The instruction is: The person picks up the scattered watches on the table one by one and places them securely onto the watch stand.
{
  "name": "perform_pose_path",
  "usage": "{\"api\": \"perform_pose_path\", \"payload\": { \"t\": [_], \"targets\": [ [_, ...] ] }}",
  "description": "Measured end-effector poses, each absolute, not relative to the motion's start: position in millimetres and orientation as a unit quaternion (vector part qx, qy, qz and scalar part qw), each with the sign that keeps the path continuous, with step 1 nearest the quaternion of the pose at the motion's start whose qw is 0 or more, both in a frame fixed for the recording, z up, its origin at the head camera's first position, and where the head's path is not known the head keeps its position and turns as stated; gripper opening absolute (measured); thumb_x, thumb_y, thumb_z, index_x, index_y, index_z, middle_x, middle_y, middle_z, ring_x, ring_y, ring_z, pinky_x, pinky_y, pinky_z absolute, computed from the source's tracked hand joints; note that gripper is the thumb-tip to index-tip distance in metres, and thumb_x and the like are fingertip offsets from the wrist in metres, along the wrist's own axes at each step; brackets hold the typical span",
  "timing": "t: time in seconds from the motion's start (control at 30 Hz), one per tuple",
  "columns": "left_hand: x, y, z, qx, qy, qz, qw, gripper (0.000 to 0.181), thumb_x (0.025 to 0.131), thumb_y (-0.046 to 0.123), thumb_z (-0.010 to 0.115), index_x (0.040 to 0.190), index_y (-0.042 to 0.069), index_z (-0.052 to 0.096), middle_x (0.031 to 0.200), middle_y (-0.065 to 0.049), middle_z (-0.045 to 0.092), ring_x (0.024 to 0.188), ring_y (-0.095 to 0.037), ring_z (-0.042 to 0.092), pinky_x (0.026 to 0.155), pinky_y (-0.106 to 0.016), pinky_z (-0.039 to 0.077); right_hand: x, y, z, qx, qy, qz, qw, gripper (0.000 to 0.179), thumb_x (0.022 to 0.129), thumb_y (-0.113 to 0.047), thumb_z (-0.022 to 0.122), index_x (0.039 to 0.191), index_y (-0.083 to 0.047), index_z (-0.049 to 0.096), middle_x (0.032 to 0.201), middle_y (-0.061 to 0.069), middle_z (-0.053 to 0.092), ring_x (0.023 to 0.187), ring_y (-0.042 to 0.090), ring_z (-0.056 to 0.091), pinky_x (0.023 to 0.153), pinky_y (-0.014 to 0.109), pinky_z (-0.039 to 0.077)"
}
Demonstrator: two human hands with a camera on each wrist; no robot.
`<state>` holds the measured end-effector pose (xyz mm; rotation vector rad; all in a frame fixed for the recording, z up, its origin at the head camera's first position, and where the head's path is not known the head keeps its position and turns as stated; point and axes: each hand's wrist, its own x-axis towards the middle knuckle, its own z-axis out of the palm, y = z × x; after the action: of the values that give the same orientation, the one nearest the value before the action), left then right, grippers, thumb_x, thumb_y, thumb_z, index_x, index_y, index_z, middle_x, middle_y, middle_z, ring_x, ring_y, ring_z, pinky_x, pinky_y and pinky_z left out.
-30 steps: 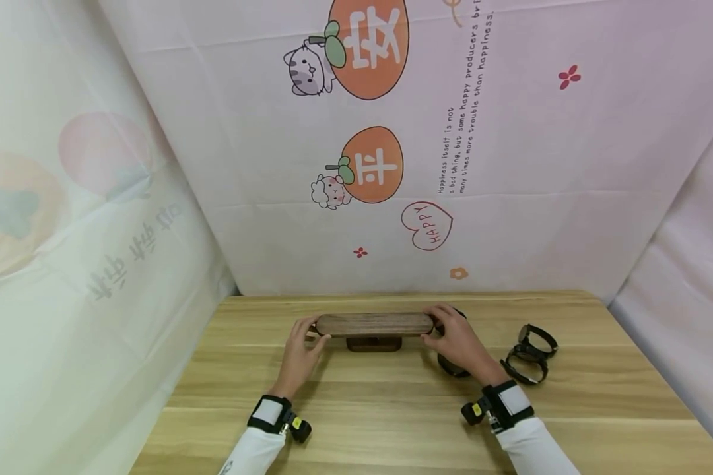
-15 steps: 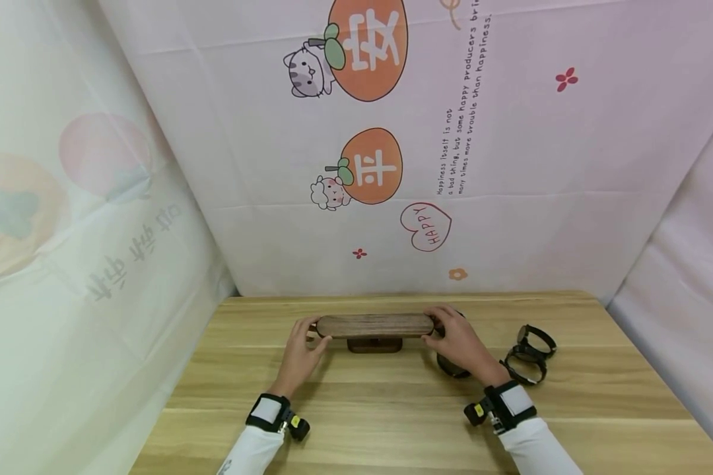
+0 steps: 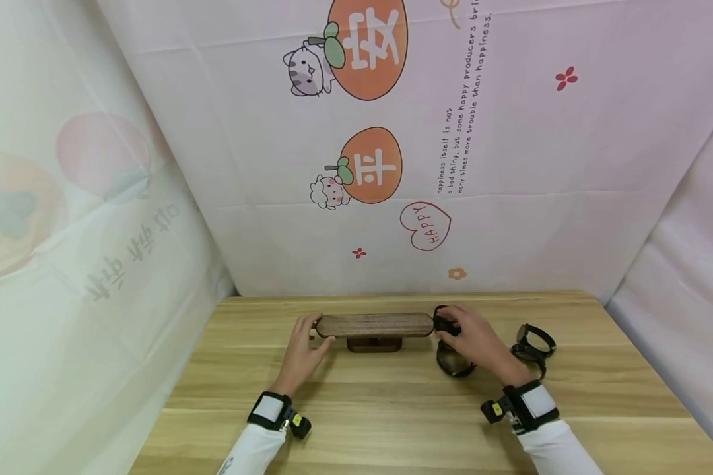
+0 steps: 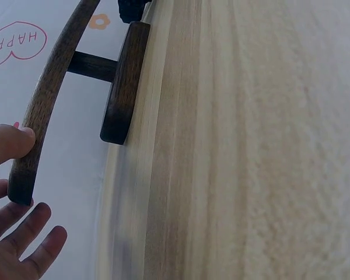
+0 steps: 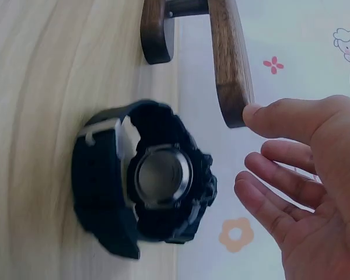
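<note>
A dark wooden T-shaped watch stand (image 3: 374, 325) stands on the table, with a long rounded bar on a short post and base (image 4: 127, 87). My left hand (image 3: 300, 356) holds the bar's left end, thumb in front and fingers around behind. My right hand (image 3: 475, 340) is just past the bar's right end, its fingers loosely bent and holding nothing. In the right wrist view its thumb overlaps the end of the bar; whether it touches I cannot tell. Below that hand a black wristwatch (image 5: 163, 175) lies on its side, steel case back showing.
Near the right hand lie a black watch (image 3: 445, 321) and a second watch (image 3: 454, 363) in front of it. Farther right, more black watches (image 3: 535, 343) sit together. A printed white cloth (image 3: 511, 231) hangs behind the wooden table (image 3: 380, 409).
My right hand has let go of the bar's right end and moved a little to the right, uncovering the watches there. The left hand has barely moved; the stand stays in place.
</note>
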<state>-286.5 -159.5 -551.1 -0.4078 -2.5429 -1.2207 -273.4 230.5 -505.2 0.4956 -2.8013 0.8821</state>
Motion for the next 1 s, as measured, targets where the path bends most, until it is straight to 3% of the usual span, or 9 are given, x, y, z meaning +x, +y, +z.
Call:
{"api": "perform_pose_path", "payload": {
  "t": [0.27,0.43,0.57,0.7,1.0],
  "targets": [
    [-278.8,-156.3,-552.4,-0.132,-0.879,-0.412,0.2,0.053,0.099,0.018,0.079,0.146,0.007,0.057,0.141,-0.016,0.052,0.131,-0.032,0.054,0.103,-0.054,0.056,-260.4,248.1,-511.4,0.157,-0.945,0.272,0.092,0.038,0.098,-0.011,0.076,0.133,0.001,0.068,0.129,0.021,0.065,0.111,0.042,0.067,0.085,0.051,0.062],
    [-270.0,-150.6,-554.0,-0.159,-0.857,-0.402,0.281,0.028,0.098,0.007,0.077,0.123,0.006,0.066,0.122,-0.011,0.059,0.112,-0.024,0.059,0.09,-0.045,0.059,-252.5,255.1,-516.4,0.138,-0.947,0.276,0.086,0.039,0.097,-0.009,0.077,0.133,0.003,0.068,0.131,0.025,0.064,0.113,0.045,0.066,0.088,0.054,0.063],
    [-261.4,-143.7,-558.6,-0.195,-0.836,-0.402,0.319,0.021,0.095,-0.001,0.075,0.114,0.005,0.069,0.104,-0.006,0.065,0.093,-0.017,0.063,0.075,-0.033,0.06,-246.4,260.6,-521.2,0.132,-0.946,0.282,0.088,0.04,0.097,-0.007,0.076,0.134,0.005,0.067,0.131,0.027,0.064,0.112,0.044,0.067,0.088,0.054,0.062],
    [-253.4,-133.1,-562.5,-0.224,-0.822,-0.42,0.312,0.021,0.094,-0.006,0.073,0.113,0.001,0.07,0.098,-0.004,0.067,0.085,-0.014,0.065,0.069,-0.03,0.06,-241.4,264.3,-527.1,0.128,-0.944,0.29,0.095,0.04,0.096,-0.005,0.076,0.133,0.005,0.067,0.129,0.026,0.066,0.109,0.042,0.068,0.087,0.054,0.063],
    [-243.8,-103.4,-564.7,-0.222,-0.827,-0.455,0.245,0.024,0.095,-0.004,0.073,0.117,0.006,0.071,0.098,0.001,0.069,0.087,-0.011,0.066,0.073,-0.03,0.061,-238.0,263.8,-537.0,0.101,-0.945,0.303,0.071,0.042,0.095,-0.004,0.076,0.135,0.005,0.066,0.128,0.025,0.066,0.105,0.038,0.071,0.081,0.048,0.064]
  ]
}}
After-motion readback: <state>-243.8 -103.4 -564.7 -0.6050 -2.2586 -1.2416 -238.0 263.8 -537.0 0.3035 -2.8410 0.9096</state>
